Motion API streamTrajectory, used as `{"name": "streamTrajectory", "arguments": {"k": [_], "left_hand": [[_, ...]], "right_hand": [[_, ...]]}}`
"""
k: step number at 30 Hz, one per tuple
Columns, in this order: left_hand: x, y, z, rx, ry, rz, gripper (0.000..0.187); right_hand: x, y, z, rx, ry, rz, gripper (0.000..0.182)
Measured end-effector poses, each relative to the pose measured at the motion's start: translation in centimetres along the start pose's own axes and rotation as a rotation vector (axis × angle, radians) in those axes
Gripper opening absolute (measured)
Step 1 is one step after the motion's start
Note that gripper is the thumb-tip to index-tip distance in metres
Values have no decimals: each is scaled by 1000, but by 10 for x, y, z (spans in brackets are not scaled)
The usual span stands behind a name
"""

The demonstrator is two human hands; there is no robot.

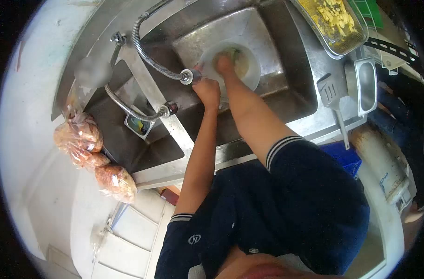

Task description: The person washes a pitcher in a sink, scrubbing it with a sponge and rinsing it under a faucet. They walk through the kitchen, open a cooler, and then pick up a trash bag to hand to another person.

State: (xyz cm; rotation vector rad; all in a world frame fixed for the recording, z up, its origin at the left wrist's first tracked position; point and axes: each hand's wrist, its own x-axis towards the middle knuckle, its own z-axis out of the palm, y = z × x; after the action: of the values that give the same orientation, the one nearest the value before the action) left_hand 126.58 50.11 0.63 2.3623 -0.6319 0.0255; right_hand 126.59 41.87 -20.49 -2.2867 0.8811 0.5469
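A round, pale bowl [253,74] stands in the larger sink basin [212,39], with cloudy liquid and something greenish inside. My right hand [225,63] reaches down into it, the fingers hidden among the contents. At the bowl's near left side, my left hand [207,90] is closed, its fingers curled at the rim and partly covered by a spray head. That spray head [190,76], on a flexible metal hose [140,44], hangs just above my left hand.
A second hose nozzle [168,109] hangs over the left basin, near a small metal container [138,124]. Bagged food [79,135] lies at the far left. On the right are a tray of yellow pieces [335,23], a slotted spatula [332,95] and a steel pan [366,86].
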Motion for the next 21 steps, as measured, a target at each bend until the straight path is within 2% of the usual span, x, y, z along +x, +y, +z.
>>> {"name": "streamTrajectory", "arguments": {"k": [1, 2, 4, 5, 7, 8, 10, 11, 13, 14, 16, 17, 19, 21], "left_hand": [[-1, -1, -5, -42, -10, 10, 52], [-3, -3, -7, -36, -19, 13, 52], [0, -3, 0, -128, -7, -74, 49], [0, -4, 1, -133, -3, -76, 49], [-2, -5, 0, -274, 3, -132, 45], [-2, 0, -4, -277, -1, -129, 45], [-2, 9, -13, -89, -74, -66, 22], [-2, 8, -11, -89, -75, -68, 22], [0, 6, -4, -137, 63, -76, 18], [0, 2, 0, -134, 62, -82, 18], [-3, -10, 1, -18, 37, 59, 39], [-4, -11, -5, -2, 39, 43, 39], [-2, 3, -9, 4, -100, -48, 41], [2, -9, 3, -30, -39, -24, 43]], "right_hand": [[-6, -3, 10, 80, 161, -12, 29], [-11, -6, 8, 88, 156, -7, 29], [-11, -1, -23, 218, -174, 70, 28], [-17, -5, -32, 212, -172, 69, 28], [-38, -15, -40, 93, 76, 402, 26], [-41, -11, -38, 94, 78, 406, 26], [-46, -2, -35, -143, 370, 421, 25], [-44, 3, -31, -144, 368, 420, 25], [-39, 14, -23, 335, 249, 365, 28], [-31, 16, -17, 333, 243, 364, 28], [-18, 10, -3, 333, 301, 409, 31], [-14, 4, 6, 331, 281, 398, 31], [-12, 10, 3, 921, 535, 655, 35], [-22, 10, -14, 1021, 571, 604, 39]]}}
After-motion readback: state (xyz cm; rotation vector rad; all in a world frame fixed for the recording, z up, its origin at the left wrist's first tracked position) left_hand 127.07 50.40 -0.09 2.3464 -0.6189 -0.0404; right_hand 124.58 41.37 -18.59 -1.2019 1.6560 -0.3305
